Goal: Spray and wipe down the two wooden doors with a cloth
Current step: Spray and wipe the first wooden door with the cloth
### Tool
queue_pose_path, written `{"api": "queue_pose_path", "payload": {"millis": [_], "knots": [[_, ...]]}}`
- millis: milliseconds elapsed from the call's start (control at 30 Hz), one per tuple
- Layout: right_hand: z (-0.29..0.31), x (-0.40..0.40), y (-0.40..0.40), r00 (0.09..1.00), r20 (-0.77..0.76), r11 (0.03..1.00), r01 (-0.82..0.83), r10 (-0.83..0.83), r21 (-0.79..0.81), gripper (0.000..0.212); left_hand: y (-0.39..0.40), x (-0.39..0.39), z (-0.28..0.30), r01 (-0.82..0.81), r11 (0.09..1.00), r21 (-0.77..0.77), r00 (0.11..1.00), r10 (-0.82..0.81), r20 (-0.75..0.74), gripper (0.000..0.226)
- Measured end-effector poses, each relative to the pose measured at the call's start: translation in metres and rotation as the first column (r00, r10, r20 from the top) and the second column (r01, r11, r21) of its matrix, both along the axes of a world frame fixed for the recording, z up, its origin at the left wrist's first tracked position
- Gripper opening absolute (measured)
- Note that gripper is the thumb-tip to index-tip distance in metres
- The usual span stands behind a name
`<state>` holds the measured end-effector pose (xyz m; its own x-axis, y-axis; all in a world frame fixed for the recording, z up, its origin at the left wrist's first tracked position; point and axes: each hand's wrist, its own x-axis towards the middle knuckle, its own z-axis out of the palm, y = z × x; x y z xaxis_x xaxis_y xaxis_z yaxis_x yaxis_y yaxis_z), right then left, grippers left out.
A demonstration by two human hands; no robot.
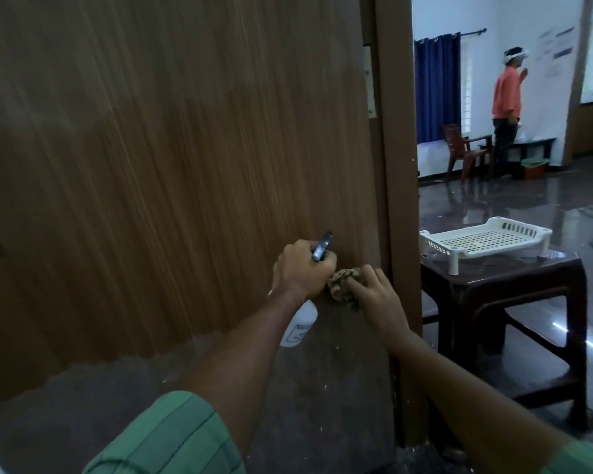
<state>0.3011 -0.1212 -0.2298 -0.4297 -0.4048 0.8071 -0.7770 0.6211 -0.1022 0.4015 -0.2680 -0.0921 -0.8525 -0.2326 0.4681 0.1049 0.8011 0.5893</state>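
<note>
The left hand (302, 268) grips the neck of a white spray bottle (300, 323), its dark nozzle pointing toward 1 o'clock at the wooden door (172, 172), while the right hand (374, 292), just at 3 o'clock of it, clutches a bunched brownish cloth (343, 285) that seems pressed against the door's lower right edge. At 2 o'clock, beyond the door frame (399, 165), a white perforated tray (486, 239) sits on a dark plastic worktop (514, 278).

Short green sleeves (172, 436) with thin dark stripes cover both upper arms, forearms bare.
</note>
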Motion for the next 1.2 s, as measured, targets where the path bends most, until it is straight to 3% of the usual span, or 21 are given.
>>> {"api": "queue_pose_path", "payload": {"millis": [100, 167, 267, 367, 467, 567, 767, 867, 1000, 1100, 1200], "knots": [[0.047, -0.017, 0.002, 0.999, 0.013, 0.981, 0.044, -0.043, -0.19, 0.024, 0.004, -0.011, -0.002, 0.024, 1.0, -0.011, 0.999, -0.023, 0.024, 0.03], [0.067, -0.026, 0.0, 0.997, 0.013, 0.933, 0.078, -0.079, -0.352, 0.026, 0.01, -0.016, -0.004, 0.005, 1.0, -0.013, 1.0, -0.004, 0.016, 0.03], [0.032, -0.019, 0.004, 0.992, 0.088, 0.956, 0.115, -0.094, -0.271, 0.04, 0.021, -0.018, -0.01, 0.004, 1.0, -0.005, 1.0, -0.004, 0.01, 0.034], [0.006, -0.011, 0.021, 0.997, 0.077, 0.991, 0.035, -0.025, -0.128, 0.04, 0.025, -0.02, -0.017, 0.023, 1.0, -0.002, 0.999, -0.023, 0.022, 0.034], [0.068, -0.027, 0.021, 0.999, 0.025, 0.947, 0.036, -0.029, -0.321, 0.022, 0.028, -0.023, -0.017, 0.012, 1.0, 0.017, 0.999, -0.012, 0.03, 0.033], [0.113, -0.04, 0.014, 0.996, -0.036, 0.882, 0.052, -0.078, -0.468, 0.031, 0.033, -0.03, -0.022, 0.024, 0.999, 0.041, 1.0, -0.024, 0.007, 0.03], [-0.024, -0.011, 0.012, 0.997, 0.057, 0.965, 0.071, -0.058, -0.252, 0.032, 0.028, -0.021, -0.057, -0.023, 0.997, 0.078, 0.999, 0.026, -0.032, 0.037], [-0.01, -0.021, 0.014, 0.998, 0.056, 0.95, 0.056, -0.041, -0.307, 0.018, 0.024, -0.013, -0.085, -0.031, 0.997, 0.07, 1.0, 0.031, 0.003, 0.037], [0.02, -0.029, 0.018, 0.995, 0.053, 0.941, 0.101, -0.089, -0.324, 0.041, 0.03, -0.01, -0.125, 0.009, 0.999, 0.032, 1.0, -0.01, 0.028, 0.034], [0.03, -0.024, 0.023, 0.995, 0.015, 0.963, 0.095, -0.094, -0.253, 0.037, 0.034, -0.005, -0.139, 0.014, 0.996, 0.086, 1.0, -0.014, 0.002, 0.03], [0.04, -0.022, 0.015, 0.987, 0.077, 0.935, 0.16, -0.143, -0.317, 0.043, 0.03, -0.008, -0.147, 0.012, 0.994, 0.105, 1.0, -0.013, 0.009, 0.031]]}}
